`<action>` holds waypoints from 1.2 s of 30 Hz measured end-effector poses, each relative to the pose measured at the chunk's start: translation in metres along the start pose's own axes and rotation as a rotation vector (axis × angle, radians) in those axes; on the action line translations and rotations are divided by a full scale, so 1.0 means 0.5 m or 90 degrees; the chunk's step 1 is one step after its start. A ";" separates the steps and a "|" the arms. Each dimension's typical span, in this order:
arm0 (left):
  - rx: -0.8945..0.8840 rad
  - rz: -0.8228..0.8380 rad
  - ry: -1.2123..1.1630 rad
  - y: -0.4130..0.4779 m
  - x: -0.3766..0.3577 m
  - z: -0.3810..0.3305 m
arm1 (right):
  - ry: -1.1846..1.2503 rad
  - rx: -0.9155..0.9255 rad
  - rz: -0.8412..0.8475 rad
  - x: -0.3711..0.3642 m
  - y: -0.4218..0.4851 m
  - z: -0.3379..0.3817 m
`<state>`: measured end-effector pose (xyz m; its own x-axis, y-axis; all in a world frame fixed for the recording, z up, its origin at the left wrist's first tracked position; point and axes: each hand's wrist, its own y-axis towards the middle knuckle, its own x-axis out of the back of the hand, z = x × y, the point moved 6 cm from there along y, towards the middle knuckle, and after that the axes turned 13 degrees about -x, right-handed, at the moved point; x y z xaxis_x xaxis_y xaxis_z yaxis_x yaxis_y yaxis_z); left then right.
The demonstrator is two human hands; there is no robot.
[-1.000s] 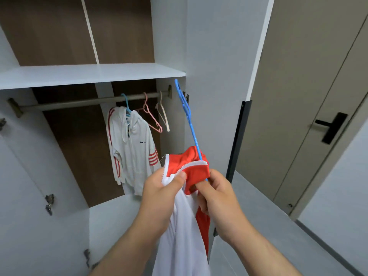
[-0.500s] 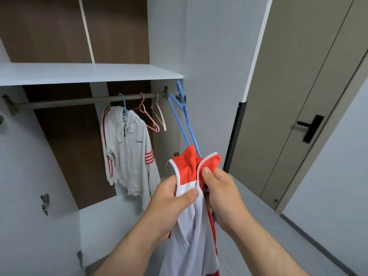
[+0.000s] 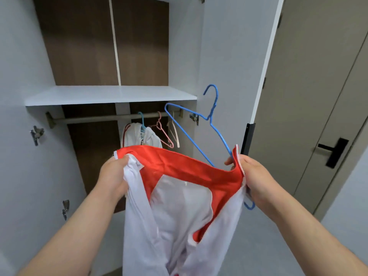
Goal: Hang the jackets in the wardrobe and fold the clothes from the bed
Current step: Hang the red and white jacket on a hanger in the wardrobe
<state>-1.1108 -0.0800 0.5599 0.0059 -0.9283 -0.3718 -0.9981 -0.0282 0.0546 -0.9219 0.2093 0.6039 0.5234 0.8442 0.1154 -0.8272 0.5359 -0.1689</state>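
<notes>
In the open wardrobe [image 3: 111,94] one white jacket [image 3: 151,136] already hung. At its five o'clock, the left hand [image 3: 113,174] and right hand [image 3: 256,176] clamped fingers on the red-and-white jacket [image 3: 179,168], with the blue hanger [image 3: 215,128] not yet inserted.

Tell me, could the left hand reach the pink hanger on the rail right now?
Probably not yet: the left hand grips the jacket by its collar, so it is busy. Once freed, the way up to the pink hanger on the rail looks open.

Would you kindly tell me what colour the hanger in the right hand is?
Blue: the hanger gripped by the right hand shows best in the head view.
</notes>
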 end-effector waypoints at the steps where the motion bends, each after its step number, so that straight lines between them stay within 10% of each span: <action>1: -0.012 0.005 0.013 0.012 -0.004 -0.017 | -0.019 0.002 0.001 0.010 0.009 0.011; 12: 0.073 0.044 -0.049 0.036 -0.052 -0.109 | -0.078 -0.002 0.288 0.040 0.041 0.065; 22: 0.071 0.142 -0.130 0.045 -0.024 -0.135 | -0.226 0.059 0.294 0.094 0.058 0.137; 31: 0.020 0.452 0.260 0.030 -0.035 -0.168 | -0.414 0.097 0.265 0.141 0.051 0.193; 36: -0.201 0.398 0.492 -0.019 -0.124 -0.205 | -0.530 0.145 0.159 0.106 0.052 0.214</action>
<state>-1.0955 -0.0602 0.6772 -0.3579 -0.7916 0.4952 -0.7757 0.5473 0.3143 -0.9374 0.2671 0.7103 0.0782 0.6100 0.7886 -0.9639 0.2482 -0.0963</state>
